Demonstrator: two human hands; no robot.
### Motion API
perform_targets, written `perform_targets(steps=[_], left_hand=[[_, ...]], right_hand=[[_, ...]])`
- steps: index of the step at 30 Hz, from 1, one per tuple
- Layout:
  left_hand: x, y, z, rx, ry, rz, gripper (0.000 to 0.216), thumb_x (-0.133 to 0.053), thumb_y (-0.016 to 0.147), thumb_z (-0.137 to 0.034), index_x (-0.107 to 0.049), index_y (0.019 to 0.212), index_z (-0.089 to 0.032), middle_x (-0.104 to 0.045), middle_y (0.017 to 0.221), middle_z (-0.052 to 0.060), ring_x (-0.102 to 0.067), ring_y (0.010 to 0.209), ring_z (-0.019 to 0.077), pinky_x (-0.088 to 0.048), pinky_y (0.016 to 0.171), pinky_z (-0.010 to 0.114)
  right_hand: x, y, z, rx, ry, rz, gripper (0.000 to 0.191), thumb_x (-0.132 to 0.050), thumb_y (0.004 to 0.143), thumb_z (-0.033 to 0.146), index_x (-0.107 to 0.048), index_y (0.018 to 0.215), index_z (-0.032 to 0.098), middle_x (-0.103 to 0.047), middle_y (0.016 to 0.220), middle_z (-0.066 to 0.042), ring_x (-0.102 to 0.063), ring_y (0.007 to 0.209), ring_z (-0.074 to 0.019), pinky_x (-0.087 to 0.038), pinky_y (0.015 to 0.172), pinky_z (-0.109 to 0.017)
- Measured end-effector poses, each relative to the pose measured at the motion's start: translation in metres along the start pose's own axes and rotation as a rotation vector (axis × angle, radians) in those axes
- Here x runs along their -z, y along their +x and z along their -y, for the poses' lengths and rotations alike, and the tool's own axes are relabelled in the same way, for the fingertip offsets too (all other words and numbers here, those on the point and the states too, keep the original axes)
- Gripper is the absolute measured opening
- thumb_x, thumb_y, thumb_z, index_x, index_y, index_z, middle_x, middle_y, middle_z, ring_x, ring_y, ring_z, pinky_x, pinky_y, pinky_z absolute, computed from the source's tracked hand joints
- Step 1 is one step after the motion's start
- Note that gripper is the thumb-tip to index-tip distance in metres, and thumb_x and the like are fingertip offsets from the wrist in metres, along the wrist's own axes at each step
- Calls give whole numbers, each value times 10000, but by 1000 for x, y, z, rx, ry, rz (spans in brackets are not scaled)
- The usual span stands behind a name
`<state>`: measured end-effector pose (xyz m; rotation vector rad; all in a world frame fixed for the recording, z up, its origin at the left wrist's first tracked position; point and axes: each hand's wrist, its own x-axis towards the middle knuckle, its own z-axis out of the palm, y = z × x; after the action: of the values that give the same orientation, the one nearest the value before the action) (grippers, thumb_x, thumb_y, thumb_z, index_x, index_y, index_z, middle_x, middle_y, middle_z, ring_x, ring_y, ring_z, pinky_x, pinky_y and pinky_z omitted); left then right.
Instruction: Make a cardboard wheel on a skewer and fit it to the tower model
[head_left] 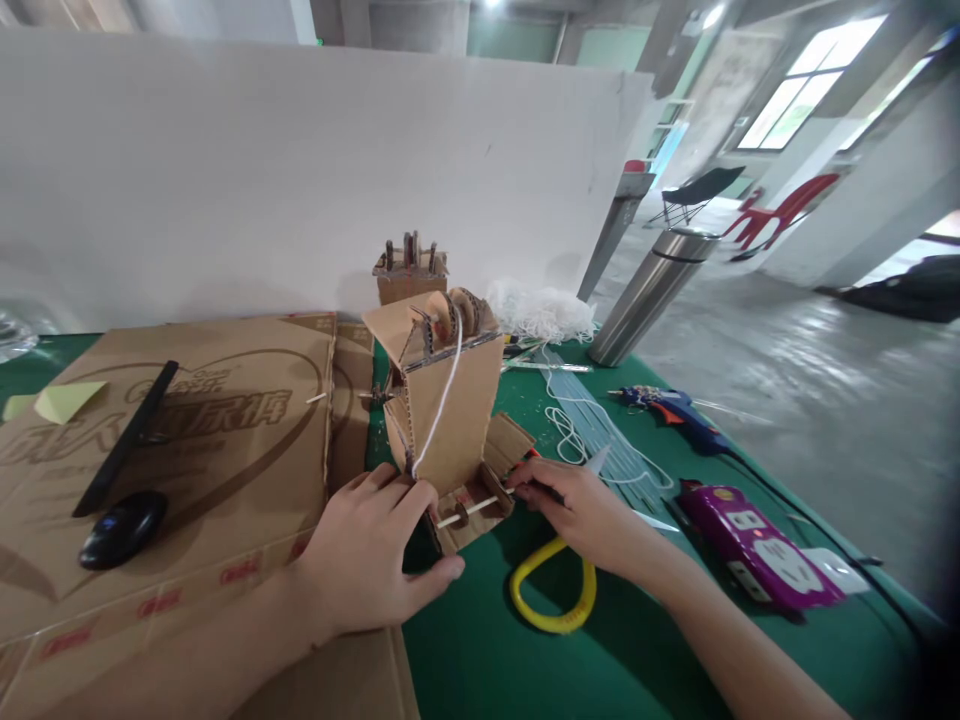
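Observation:
A brown cardboard model [457,410] stands upright on the green table, with cardboard discs at its top and a white string [448,395] hanging down its front. My left hand [375,545] grips the model's lower left side with bent fingers, its thumb held apart. Across the low cardboard base runs a thin pale stick [481,507], passing through a small piece of cardboard. Its right end is pinched by my right hand [574,505]. Under that hand lies a yellow loop handle [553,625], apparently of scissors; the middle is hidden.
Flattened cardboard [225,430] covers the left, carrying a black mouse [124,530] and a black bar [127,440]. To the right are a blue glue gun [679,412], a purple power strip [757,545], blue strips [600,430] and a steel flask [652,300]. A white panel [300,180] stands behind.

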<state>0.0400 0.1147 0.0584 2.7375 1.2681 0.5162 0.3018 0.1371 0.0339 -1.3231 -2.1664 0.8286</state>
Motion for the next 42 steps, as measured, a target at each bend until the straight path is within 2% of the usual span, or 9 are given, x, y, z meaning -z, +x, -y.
perform_targets(steps=[7,10,16,23,27,32,38,42], left_hand=[[-2,-3,4,-5,-15,42,148,-552,826,-287,-515,950,-216,-662,723,-8,-644,653,216,-477,600,352],[0,-3,7,16,-31,65,119,-542,811,-252,-492,914,-221,-657,722,-18,-637,651,203,-468,606,336],[1,0,6,51,-11,106,105,-538,791,-233,-480,879,-227,-647,715,-12,-629,653,217,-444,591,333],[0,-4,7,24,-12,116,174,-521,752,-205,-459,913,-224,-625,737,0,-610,659,227,-444,594,351],[1,-4,6,5,-51,131,212,-497,719,-167,-447,917,-221,-622,751,6,-604,673,227,-451,600,356],[2,-3,5,-20,-86,68,253,-461,714,-139,-459,958,-208,-632,762,24,-612,683,229,-482,618,369],[-1,-5,8,-81,-107,-82,206,-429,804,-122,-467,983,-218,-671,797,25,-647,701,207,-518,641,342],[-3,-5,8,-90,-115,-129,206,-439,824,-123,-458,1004,-222,-671,782,13,-652,679,198,-526,626,332]], right_hand=[[-1,-2,4,3,20,34,198,-450,943,182,-645,920,210,-696,926,-54,-646,852,-184,-485,758,-306],[-2,-3,7,-20,23,58,192,-469,943,184,-659,929,203,-707,944,-53,-653,868,-182,-492,776,-306],[-2,-4,13,-28,-12,91,218,-470,931,163,-682,935,213,-728,935,-51,-665,861,-197,-502,768,-326],[-2,-2,15,-33,-12,120,235,-454,927,175,-685,903,210,-718,857,-47,-643,766,-189,-486,698,-312],[-2,-2,15,-64,2,121,185,-465,932,206,-649,917,212,-700,858,-33,-630,754,-174,-466,678,-294],[-1,-4,15,-108,27,81,122,-483,925,238,-604,932,222,-662,817,-5,-598,701,-156,-446,619,-268],[0,-5,9,-86,60,39,134,-468,923,229,-602,927,219,-644,769,-4,-589,686,-153,-446,636,-276],[1,-5,7,-71,43,26,172,-446,940,249,-615,927,219,-657,788,-12,-592,691,-158,-450,644,-293]])
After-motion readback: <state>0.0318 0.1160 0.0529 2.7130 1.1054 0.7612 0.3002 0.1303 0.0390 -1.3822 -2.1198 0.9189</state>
